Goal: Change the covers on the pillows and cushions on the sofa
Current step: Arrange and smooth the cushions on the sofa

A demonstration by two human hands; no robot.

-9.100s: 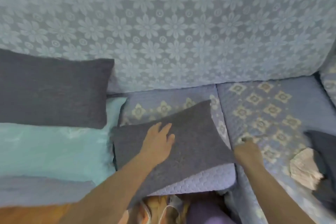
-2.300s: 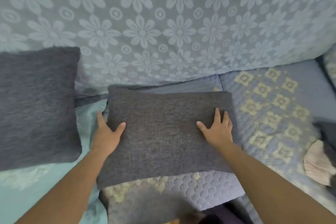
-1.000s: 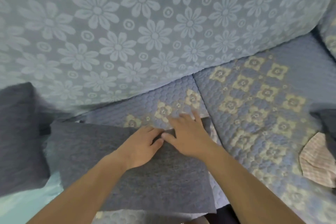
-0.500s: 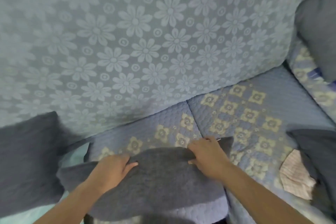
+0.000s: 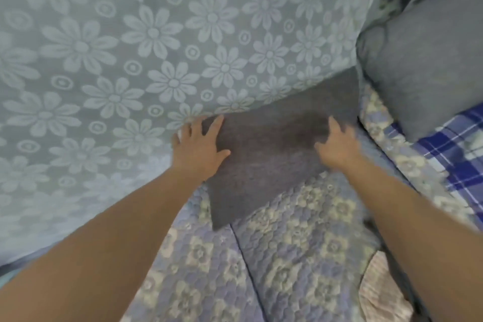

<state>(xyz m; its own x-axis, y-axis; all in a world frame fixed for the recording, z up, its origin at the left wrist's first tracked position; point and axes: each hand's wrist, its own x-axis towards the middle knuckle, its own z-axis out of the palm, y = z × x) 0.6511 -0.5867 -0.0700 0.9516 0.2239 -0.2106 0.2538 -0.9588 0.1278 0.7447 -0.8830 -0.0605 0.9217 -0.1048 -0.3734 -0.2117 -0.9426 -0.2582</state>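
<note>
**Both hands flat on grey cushion at sofa corner**

Near field: quilted seat cover (image 5: 300, 256), lilac-blue with pale flower squares in a honeycomb stitch; a seam runs between two seat sections. Striped pinkish cloth (image 5: 384, 293) lies at lower right edge of the seat, partly behind the right forearm.

Grip, left hand (image 5: 200, 146): fingers straight and spread, palm down on the left edge of the dark grey cushion (image 5: 269, 154); outer fingers overlap onto the floral backrest cover (image 5: 130, 60). Not curled round anything.

Grip, right hand (image 5: 337, 146): blurred; fingers look extended, pressing on the cushion's right part. No pinch visible.

Cushion position: lying on the seat, far edge pushed against the base of the backrest, near corner pointing toward the camera. Surface is coarse, felt-like weave; shape roughly rectangular, flat.

Edges and room: cushion's right side sits close to a second grey pillow (image 5: 431, 55) leaning in the sofa corner; whether they touch, cannot tell. Blue-white checked fabric (image 5: 454, 149) lies below that pillow. Open quilted seat on the near side of the cushion.

Far field: backrest cover is pale blue-grey with raised daisy and ring pattern
</note>
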